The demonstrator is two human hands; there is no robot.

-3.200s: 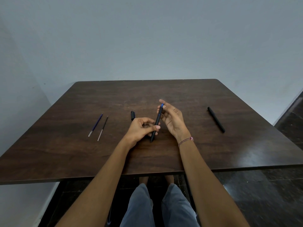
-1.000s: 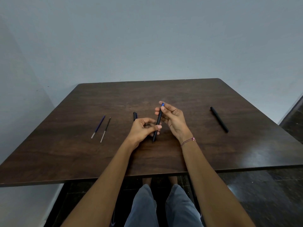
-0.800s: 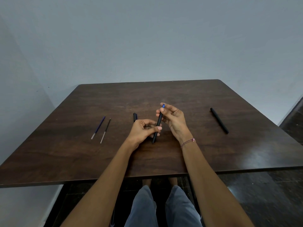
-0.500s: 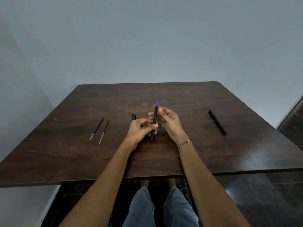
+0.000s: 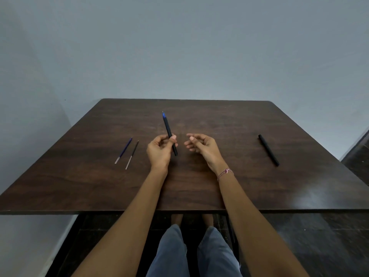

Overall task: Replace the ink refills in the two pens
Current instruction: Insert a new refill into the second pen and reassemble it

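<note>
While the left hand (image 5: 159, 151) pinches the pen (image 5: 167, 126) and the right hand (image 5: 201, 146) hangs loosely curled, empty, we advise gripping the blue tip (image 5: 164, 115) squarely before twisting.

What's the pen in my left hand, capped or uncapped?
Uncapped: the pen in the left hand shows its blue tip and fine point bare.

table (image 5: 219, 120) (dark wood) | blue refill (image 5: 123, 150), black refill (image 5: 132, 154) left | black pen (image 5: 268, 150) right
</note>
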